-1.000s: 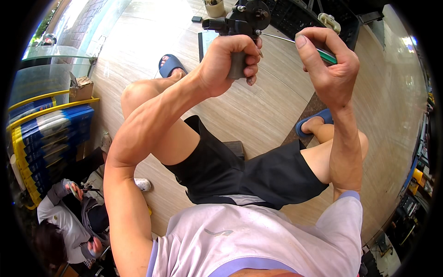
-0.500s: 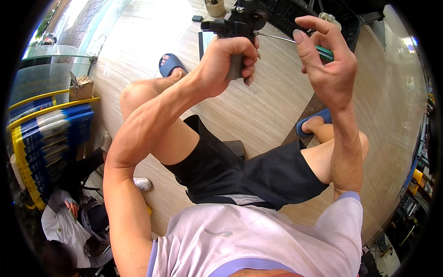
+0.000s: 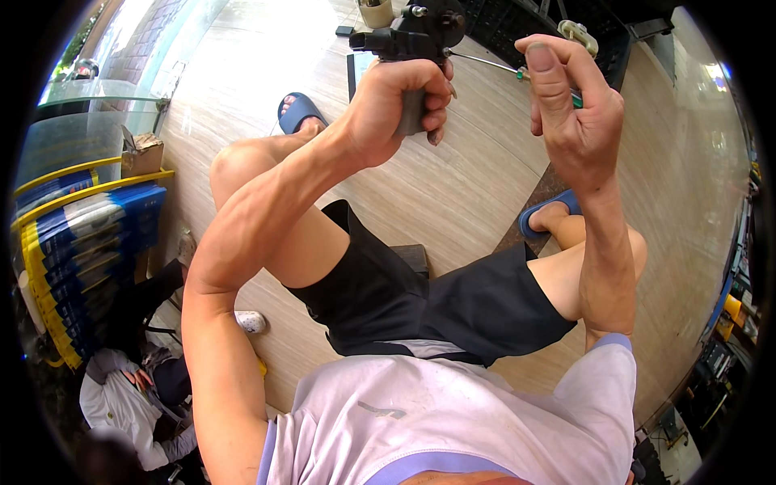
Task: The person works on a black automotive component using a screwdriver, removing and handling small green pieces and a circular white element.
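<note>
Two things were held above the tiled floor (image 3: pixel 469 174): a black device (image 3: pixel 412 40) in the left hand (image 3: pixel 396 105), and a screwdriver (image 3: pixel 485 62) in the right hand (image 3: pixel 575 121). The grip of the left hand was closed, with its fingers wrapped around the grey handle (image 3: pixel 412 115) under the device. The grip of the right hand was loosely curled about the green screwdriver handle, which was mostly hidden behind the thumb and palm; how firmly it pressed, I cannot tell.

The screwdriver lay with its long axis across the scene, from the right hand toward the left and slightly far. Its tip pointed at the right side of the device and appeared to meet it there. The device was at the far middle, its black arm pointing left and its grey handle pointing near. Behind it, to the right, was a black crate (image 3: pixel 491 32); to the left stood a pale container (image 3: pixel 376 14). One blue sandal (image 3: pixel 301 113) was on each foot.
</note>
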`<state>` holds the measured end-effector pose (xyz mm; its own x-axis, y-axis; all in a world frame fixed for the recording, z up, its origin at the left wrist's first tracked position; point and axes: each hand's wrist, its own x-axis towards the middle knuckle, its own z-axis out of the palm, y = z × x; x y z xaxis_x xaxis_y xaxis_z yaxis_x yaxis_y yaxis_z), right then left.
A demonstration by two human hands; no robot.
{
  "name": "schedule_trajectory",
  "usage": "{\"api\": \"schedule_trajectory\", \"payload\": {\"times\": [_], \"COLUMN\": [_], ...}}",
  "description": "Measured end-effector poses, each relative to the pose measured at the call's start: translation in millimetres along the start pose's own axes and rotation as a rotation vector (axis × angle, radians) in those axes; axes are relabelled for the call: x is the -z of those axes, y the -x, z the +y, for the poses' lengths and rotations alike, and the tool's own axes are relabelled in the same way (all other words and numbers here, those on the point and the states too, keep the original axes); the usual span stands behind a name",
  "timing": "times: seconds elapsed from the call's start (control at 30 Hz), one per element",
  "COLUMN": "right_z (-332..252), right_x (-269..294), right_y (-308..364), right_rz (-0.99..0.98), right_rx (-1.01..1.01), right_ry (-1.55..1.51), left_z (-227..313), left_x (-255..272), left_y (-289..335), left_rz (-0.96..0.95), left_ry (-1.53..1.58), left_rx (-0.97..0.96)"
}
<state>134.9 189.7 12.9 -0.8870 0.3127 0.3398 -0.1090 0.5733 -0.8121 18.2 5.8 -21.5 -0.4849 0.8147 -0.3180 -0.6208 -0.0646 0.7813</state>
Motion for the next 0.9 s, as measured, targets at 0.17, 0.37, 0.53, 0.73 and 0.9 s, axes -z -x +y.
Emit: {"api": "schedule_trajectory", "payload": {"times": [0.17,0.37,0.53,0.73,0.9], "right_z": [-3,2,6,3,-6], "right_x": [-8,1,-6,-3,-14], "right_y": [-6,3,-7,-1,-7], "right_rz": [0.113,0.054,0.153,0.126,0.211], "right_rx": [0.345,0.035,0.374,0.039,0.475], "right_ry": [0.164,0.076,0.142,0.072,0.215], "left_z": [-1,-5,-2,-2,-2], "left_x": [-1,-8,-3,-3,-2], "left_y": [3,-1,-2,-2,0], "left_rz": [0.017,0.037,0.004,0.018,0.024], "left_ry": [-0.021,-0.083,-0.046,-0.106,-0.125], "left_rx": [-0.007,-0.006,-0.052,-0.068,-0.092]}}
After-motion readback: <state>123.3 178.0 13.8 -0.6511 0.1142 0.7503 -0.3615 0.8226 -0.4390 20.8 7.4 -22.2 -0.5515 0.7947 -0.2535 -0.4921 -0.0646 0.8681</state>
